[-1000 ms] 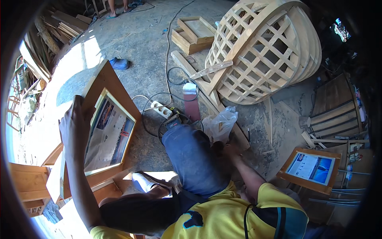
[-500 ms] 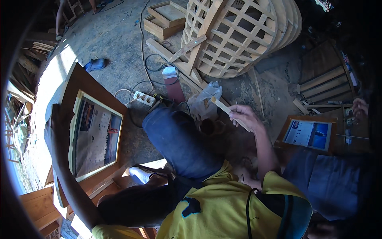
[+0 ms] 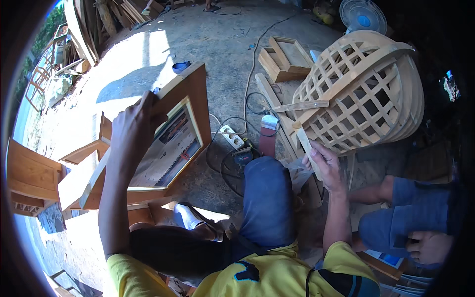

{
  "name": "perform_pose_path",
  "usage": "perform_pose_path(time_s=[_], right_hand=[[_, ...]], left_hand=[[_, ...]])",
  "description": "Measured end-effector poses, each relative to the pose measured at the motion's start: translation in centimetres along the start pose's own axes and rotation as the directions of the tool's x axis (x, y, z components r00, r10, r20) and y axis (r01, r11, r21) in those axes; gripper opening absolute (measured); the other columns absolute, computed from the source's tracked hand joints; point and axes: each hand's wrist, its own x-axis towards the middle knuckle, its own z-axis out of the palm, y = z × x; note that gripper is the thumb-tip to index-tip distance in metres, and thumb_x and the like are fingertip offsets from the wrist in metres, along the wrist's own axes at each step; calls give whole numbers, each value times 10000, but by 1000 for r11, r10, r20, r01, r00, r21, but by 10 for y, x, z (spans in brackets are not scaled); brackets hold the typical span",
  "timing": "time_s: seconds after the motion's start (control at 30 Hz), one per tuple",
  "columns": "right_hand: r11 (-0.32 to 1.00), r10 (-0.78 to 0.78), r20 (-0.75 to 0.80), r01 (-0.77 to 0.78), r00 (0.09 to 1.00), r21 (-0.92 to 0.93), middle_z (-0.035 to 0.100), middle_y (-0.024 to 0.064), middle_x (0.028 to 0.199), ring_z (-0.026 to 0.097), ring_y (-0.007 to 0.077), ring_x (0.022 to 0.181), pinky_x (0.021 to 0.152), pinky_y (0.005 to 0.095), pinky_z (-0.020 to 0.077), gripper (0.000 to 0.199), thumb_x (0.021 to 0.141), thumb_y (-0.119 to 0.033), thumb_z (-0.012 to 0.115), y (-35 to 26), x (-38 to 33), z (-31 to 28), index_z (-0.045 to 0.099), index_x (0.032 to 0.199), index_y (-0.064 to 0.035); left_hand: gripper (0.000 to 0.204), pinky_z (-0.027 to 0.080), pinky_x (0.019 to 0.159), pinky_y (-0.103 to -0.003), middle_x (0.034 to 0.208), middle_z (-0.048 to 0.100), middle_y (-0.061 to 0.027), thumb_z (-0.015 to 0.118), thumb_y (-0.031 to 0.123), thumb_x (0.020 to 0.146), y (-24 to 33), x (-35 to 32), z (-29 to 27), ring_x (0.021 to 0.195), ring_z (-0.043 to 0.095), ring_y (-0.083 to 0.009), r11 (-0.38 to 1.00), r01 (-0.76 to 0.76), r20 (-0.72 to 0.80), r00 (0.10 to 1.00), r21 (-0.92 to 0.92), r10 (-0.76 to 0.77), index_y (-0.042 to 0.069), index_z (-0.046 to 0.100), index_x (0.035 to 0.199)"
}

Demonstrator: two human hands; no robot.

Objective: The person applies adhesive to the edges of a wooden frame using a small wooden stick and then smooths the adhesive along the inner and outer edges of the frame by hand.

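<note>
My left hand (image 3: 133, 123) grips the upper edge of a wooden framed panel (image 3: 198, 94), which stands tilted at my left. A printed sheet (image 3: 168, 153) fills the panel's middle, with a pale strip running round its border. In my right hand (image 3: 325, 161), fingers closed, is a flat wooden stick (image 3: 305, 141). It points up and away to the left, and its far tip carries a tan smear. The stick and the panel are well apart, with my bent knee (image 3: 267, 198) between and below them.
Beyond my knee lie a white power strip (image 3: 232, 137), a dark power tool (image 3: 243, 156), cables and a maroon strip (image 3: 267, 144). A large wooden lattice piece (image 3: 341, 74) and wooden boxes (image 3: 279, 74) stand farther off. At right sits another person, whose hand (image 3: 430, 246) shows.
The view has swung left. My left hand, still gripping the panel, has shifted along to its upper edge, and the panel leans differently. The stick stays in my right hand, pointing more upright.
</note>
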Motion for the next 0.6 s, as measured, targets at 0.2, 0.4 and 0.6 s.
perform_pose_path(time_s=[0.2, 0.4, 0.6], right_hand=[[888, 210, -113, -238, 971, -393, 710, 74, 930, 628, 80, 777, 734, 254, 552, 395, 1046, -81, 548, 54, -21, -20, 597, 1437, -66], [540, 164, -175, -237, 971, -808, 719, 236, 1010, 692, 427, 995, 863, 516, 545, 308, 902, -1, 598, 135, -122, -44, 708, 1188, -32], [296, 374, -345, -464, 861, -835, 725, 217, 949, 710, 423, 958, 841, 538, 558, 258, 900, -9, 553, 218, -188, -33, 722, 1089, -57]], left_hand=[[351, 567, 661, -489, 896, 733, -206, 729, 240, 929, 7, 3, 16, 742, 723, -403, 997, -64, 38, 997, 32, 63, 81, 541, 1179], [361, 544, 864, -476, 1221, 683, -184, 589, 306, 1020, -32, 2, 13, 1090, 682, -376, 993, -29, 119, 993, 112, 16, 96, 569, 1313], [574, 527, 1008, -491, 1438, 608, -168, 517, 406, 1061, -24, 6, 36, 1258, 636, -350, 964, 59, 32, 997, 260, -70, 117, 440, 1552]])
